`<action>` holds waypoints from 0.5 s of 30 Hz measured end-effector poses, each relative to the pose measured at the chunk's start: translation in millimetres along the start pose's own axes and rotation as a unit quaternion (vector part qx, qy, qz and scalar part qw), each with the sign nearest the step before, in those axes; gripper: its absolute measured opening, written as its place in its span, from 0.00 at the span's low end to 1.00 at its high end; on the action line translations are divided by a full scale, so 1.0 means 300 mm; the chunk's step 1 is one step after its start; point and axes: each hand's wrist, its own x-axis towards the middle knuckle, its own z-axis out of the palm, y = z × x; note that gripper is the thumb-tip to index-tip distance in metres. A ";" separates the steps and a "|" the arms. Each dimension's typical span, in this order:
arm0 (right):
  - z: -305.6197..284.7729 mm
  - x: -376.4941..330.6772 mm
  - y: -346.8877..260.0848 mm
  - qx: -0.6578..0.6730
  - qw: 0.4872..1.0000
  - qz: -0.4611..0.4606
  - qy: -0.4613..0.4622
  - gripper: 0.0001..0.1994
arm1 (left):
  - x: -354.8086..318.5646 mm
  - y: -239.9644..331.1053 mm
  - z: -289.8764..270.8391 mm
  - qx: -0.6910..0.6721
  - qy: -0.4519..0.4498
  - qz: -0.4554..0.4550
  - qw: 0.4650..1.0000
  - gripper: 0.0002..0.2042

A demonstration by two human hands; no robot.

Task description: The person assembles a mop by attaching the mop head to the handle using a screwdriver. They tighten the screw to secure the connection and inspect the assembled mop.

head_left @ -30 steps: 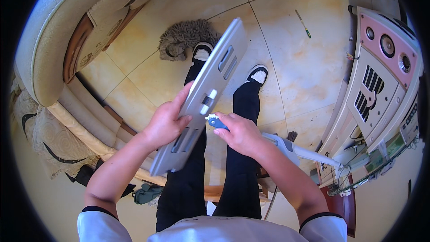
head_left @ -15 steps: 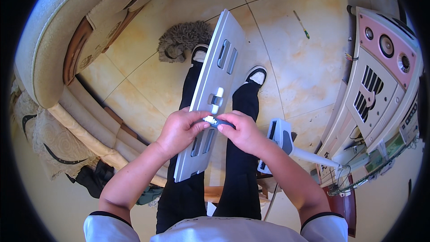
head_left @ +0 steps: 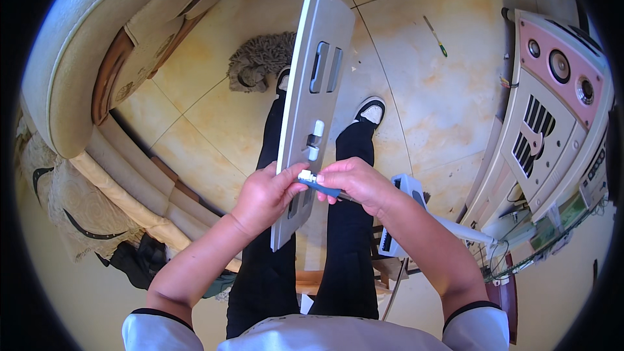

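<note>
Between my legs a long pale-grey flat panel (head_left: 327,101), with paired slots and a white clip-like piece (head_left: 316,140) near its middle, stands tilted. My left hand (head_left: 268,194) is closed at the panel's lower left edge, thumb and fingers pinching the white end of a small dark-blue and white part (head_left: 322,187). My right hand (head_left: 354,184) pinches the same part from the other side. A thin grey piece shows below the right fingers; whether it belongs to the part I cannot tell. The fingers hide some of the panel's lower slots.
A grey shaggy mop pad (head_left: 259,58) lies on the tiled floor beyond my left foot. A thin green-handled tool (head_left: 436,38) lies farther right. A sofa (head_left: 84,45) stands left; a pink-and-white speaker cabinet (head_left: 543,110) right. A grey-and-white head (head_left: 408,190) on a white pole is beside my right forearm.
The panel has shifted away from me and turned slightly more upright. My right hand has moved a little right, leaving more of the dark-blue part visible.
</note>
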 end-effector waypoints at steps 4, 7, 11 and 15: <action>0.008 -0.003 0.005 -0.005 1.000 -0.010 0.011 0.12 | -0.008 -0.005 0.025 0.048 0.045 0.020 0.998 0.12; 0.003 0.001 0.011 -0.001 1.000 -0.007 0.019 0.12 | -0.007 0.003 0.027 0.090 0.044 0.018 0.995 0.10; -0.001 -0.001 0.013 -0.005 1.000 0.000 0.020 0.12 | -0.008 0.006 0.039 0.105 0.049 0.033 0.993 0.10; -0.006 -0.006 0.013 -0.021 0.999 0.014 0.022 0.12 | -0.013 0.020 0.046 0.134 0.020 0.015 0.991 0.08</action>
